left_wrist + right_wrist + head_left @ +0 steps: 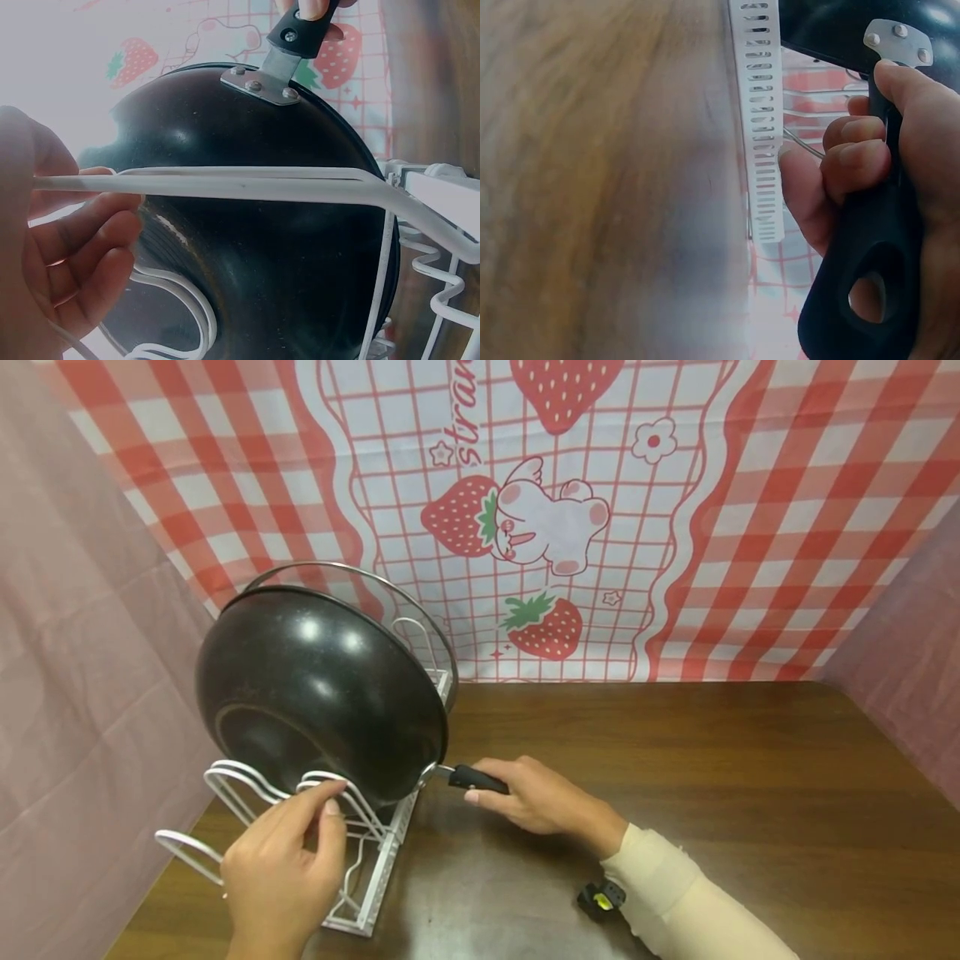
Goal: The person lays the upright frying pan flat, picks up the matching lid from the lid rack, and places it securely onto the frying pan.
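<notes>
A black wok (322, 677) stands on its edge, tilted, in a white wire pan rack (380, 881) at the left of the table. My right hand (542, 797) grips the wok's black handle (862, 247), fingers wrapped round it. With my left hand (281, 860) I pinch the top of one white wire divider (247, 187) in front of the wok's base. In the left wrist view the wire runs between thumb and fingers. Behind the wok, a round metal rim (360, 570) shows, perhaps a lid; the wok hides most of it.
Another white wire loop (187, 843) of the rack sticks out at the near left. The brown wooden table (675, 760) extends to the right. Checked strawberry cloth (555, 510) hangs behind, and pink cloth (97, 635) closes the left side. A small black device (600, 900) sits by my right sleeve.
</notes>
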### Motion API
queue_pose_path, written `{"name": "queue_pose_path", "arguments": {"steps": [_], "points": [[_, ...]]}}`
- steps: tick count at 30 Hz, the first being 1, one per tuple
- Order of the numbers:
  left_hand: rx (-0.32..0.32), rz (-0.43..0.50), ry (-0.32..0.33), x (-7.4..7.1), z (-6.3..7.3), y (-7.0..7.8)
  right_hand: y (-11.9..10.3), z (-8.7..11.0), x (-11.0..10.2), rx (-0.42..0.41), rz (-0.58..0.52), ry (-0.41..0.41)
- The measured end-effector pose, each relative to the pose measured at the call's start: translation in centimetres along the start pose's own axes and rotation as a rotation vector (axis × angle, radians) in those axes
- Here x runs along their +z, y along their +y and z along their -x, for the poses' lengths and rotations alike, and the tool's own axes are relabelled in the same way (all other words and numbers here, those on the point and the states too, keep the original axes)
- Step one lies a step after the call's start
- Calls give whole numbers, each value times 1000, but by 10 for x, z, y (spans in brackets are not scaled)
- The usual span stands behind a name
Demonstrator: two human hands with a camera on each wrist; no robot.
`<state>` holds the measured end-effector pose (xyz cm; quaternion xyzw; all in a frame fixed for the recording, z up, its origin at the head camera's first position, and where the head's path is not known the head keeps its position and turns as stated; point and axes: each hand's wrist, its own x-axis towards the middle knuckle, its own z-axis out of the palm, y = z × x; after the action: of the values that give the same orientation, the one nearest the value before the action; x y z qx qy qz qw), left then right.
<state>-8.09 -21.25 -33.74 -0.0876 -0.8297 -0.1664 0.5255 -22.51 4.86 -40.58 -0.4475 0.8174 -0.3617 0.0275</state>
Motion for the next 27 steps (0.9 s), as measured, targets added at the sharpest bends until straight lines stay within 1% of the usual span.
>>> {"name": "queue_pose_path", "arguments": {"steps": [9,14,21,27], "points": [[10,-1,10,0,-1,-1,0,-1,1,37,-52,-19],[14,3,7,1,-2,-1,1,0,0,49,-78,-10],[13,5,15,1,-2,0,1,1,-1,63,-147,-18],[4,3,11,0,0,-1,1,3,0,75,-167,-6]]}}
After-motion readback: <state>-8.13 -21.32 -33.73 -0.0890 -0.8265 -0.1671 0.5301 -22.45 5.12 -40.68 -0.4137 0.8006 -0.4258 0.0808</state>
